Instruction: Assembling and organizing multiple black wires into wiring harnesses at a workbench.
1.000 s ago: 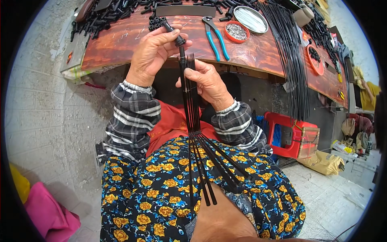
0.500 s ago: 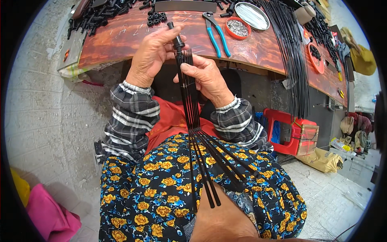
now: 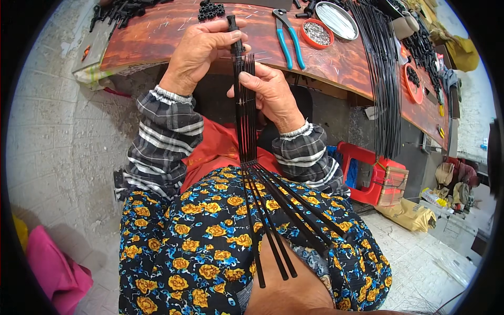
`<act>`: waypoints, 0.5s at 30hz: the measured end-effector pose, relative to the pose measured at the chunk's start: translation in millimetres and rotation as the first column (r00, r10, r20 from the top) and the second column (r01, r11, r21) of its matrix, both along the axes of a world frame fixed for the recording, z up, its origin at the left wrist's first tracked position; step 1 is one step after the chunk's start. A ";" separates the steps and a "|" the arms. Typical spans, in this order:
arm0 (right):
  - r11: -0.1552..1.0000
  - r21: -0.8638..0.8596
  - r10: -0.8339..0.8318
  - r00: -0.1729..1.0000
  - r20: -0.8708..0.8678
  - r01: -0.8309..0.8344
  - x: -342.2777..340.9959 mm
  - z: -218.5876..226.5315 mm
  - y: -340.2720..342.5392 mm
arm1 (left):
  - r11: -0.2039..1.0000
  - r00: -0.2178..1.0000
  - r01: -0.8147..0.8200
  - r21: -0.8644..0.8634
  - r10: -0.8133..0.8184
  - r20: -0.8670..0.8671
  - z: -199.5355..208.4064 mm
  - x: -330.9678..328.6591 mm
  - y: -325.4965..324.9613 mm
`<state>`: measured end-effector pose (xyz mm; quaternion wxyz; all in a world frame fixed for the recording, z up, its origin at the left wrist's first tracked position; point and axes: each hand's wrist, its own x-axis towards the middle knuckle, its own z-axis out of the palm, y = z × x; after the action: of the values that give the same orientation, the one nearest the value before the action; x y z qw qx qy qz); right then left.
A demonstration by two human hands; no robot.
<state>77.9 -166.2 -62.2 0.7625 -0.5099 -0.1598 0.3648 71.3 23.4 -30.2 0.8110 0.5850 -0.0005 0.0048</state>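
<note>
My left hand (image 3: 195, 56), raised over the table's front edge, pinches an upright black plastic umbrella runner (image 3: 237, 46) between thumb and fingers. Below the runner hangs a bundle of black umbrella ribs (image 3: 247, 134), bound or jointed partway down, where several thin rods fan out over my lap. Around the upper part of this bundle my right hand (image 3: 275, 97) is closed, its thumb across the front. Several rib tips stick up beside the runner. Whether those tips are joined to it is too small to tell.
On the wooden table (image 3: 210, 42) lie blue-handled pliers (image 3: 289, 42), a red bowl of small metal pieces (image 3: 317, 34) and a round tray of white sticks (image 3: 337, 20). More black ribs (image 3: 386, 94) hang over the edge at right. A red stool (image 3: 362, 173) stands below.
The view has shifted slightly, so the table sits higher in it. Both hands keep their hold; my left fingers have straightened a little on the runner, and the lower rods have swung slightly right.
</note>
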 end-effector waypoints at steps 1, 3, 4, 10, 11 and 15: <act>1.000 0.002 -0.014 1.000 0.004 0.014 -0.6 -0.2 0.2 | 0.999 1.000 0.025 -0.021 -0.025 -0.006 1.6 -1.6 0.0; 1.000 0.011 -0.016 1.000 0.005 0.016 -0.9 -0.5 0.2 | 0.998 0.999 0.052 -0.041 -0.052 -0.014 1.7 -2.8 0.2; 1.000 0.018 -0.017 1.000 0.009 0.016 -0.9 -0.6 -0.1 | 0.995 0.997 0.080 -0.059 -0.080 -0.005 0.7 -3.2 1.3; 1.000 -0.017 0.013 0.998 0.067 -0.012 0.0 0.7 -3.4 | 0.968 0.984 0.172 -0.181 -0.162 0.071 -4.8 -5.5 0.2; 1.000 -0.016 0.012 0.998 0.063 -0.011 0.0 1.3 -3.6 | 0.955 0.979 0.190 -0.230 -0.167 0.116 -5.9 -6.1 -0.7; 0.999 -0.035 0.009 0.996 0.087 -0.006 -1.8 4.1 -2.7 | 0.943 0.971 0.224 -0.245 -0.195 0.135 -9.5 -4.5 2.0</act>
<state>76.1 -168.9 -58.1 0.7444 -0.5379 -0.1888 0.3478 66.8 25.4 -39.7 0.8750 0.4696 -0.1065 -0.0495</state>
